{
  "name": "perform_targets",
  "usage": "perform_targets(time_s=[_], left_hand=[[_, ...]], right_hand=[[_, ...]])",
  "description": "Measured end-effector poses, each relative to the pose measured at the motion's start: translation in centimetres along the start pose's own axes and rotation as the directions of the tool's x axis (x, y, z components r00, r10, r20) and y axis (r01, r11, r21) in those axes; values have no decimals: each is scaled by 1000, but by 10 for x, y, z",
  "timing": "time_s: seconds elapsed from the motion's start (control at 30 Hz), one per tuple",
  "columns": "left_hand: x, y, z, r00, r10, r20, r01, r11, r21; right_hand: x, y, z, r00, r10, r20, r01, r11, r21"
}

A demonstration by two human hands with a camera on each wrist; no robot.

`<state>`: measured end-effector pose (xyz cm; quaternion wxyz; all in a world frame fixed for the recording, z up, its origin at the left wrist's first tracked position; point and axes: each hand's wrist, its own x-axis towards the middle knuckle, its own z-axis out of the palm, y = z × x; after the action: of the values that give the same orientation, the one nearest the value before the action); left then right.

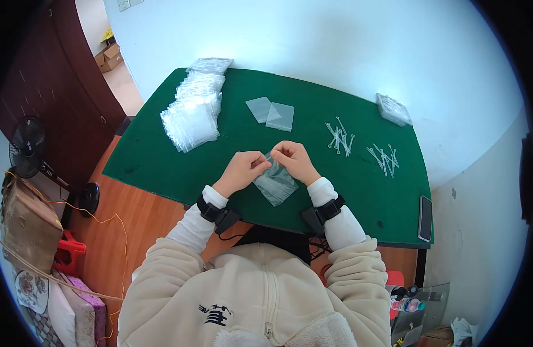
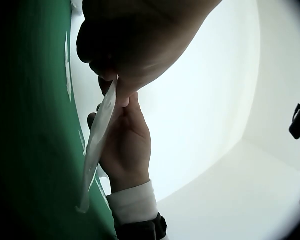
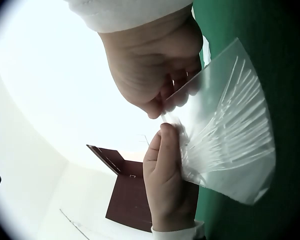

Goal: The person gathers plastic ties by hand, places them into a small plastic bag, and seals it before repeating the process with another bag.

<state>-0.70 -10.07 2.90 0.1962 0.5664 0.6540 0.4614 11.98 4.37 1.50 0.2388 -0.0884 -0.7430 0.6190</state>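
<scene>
A clear plastic bag (image 1: 276,188) hangs between both hands, close over the green table (image 1: 330,191). My left hand (image 1: 241,172) pinches one side of its upper edge. At the other side, my right hand (image 1: 296,161) grips the same edge between thumb and fingers, fingertips close to the left ones. Several thin clear sticks (image 3: 230,132) show fanned out inside the bag in the right wrist view. From the left wrist, the bag (image 2: 99,135) appears nearly edge-on, between the left hand (image 2: 140,45) and the right hand (image 2: 126,145).
Flat clear bags (image 1: 281,117) lie beyond the hands. A long overlapping row of bags (image 1: 194,113) covers the back left. Two loose groups of clear sticks, one nearer (image 1: 340,137) and one farther right (image 1: 384,159), lie rightward. A bagged stack (image 1: 393,110) and a phone (image 1: 425,218) sit along the right edge.
</scene>
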Motion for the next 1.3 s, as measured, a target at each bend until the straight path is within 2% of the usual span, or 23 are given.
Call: perform_targets(time_s=[0.07,0.17,0.27,0.37,0.5,0.57,0.67,0.73,0.77,0.8,0.9,0.97,1.03,1.1,1.2,1.3], left_hand=[[1,-1,3,1000,20,-9,-19,999,33],[4,-5,10,991,46,-126,-53,997,-54],[5,-6,10,987,72,-141,-73,997,-2],[4,-8,6,986,74,-146,-71,997,27],[0,-14,-2,989,31,-142,-29,999,15],[-3,-14,-4,990,-13,-140,10,1000,-23],[-3,-15,-5,988,39,-147,-33,999,43],[-2,-14,-6,986,67,-154,-57,996,73],[-2,-14,-7,979,127,-161,-104,984,141],[-1,-14,-7,969,186,-164,-150,966,209],[1,-11,-7,942,297,-157,-236,917,323],[4,-9,-6,905,401,-143,-314,854,414],[5,-9,-3,901,415,-129,-325,841,433],[6,-9,-3,894,437,-96,-346,811,473],[3,-8,-3,904,415,-108,-334,840,428],[1,-8,-5,921,371,-117,-301,870,390]], right_hand=[[0,-1,1,1000,-3,0,3,1000,19],[-2,-1,2,1000,-3,-10,3,1000,4],[-1,-2,4,1000,-9,-14,9,999,-46],[-1,0,4,994,-67,-87,52,985,-162],[1,-2,-10,978,-62,-197,32,988,-149],[2,-2,-11,978,-52,-201,24,989,-143],[1,-1,-12,979,-29,-204,1,990,-138],[1,-4,-15,970,-160,-182,87,931,-355],[2,-4,-15,962,-224,-159,130,881,-456],[2,-5,-14,962,-224,-157,131,881,-455],[2,-9,-7,833,-551,53,405,542,-737],[1,-10,-3,836,-539,104,423,511,-748],[-1,-11,2,834,-509,214,472,454,-756],[-2,-12,6,833,-507,222,474,447,-759],[-3,-12,6,835,-503,224,468,433,-770],[0,-7,-5,885,-413,215,402,445,-800]])
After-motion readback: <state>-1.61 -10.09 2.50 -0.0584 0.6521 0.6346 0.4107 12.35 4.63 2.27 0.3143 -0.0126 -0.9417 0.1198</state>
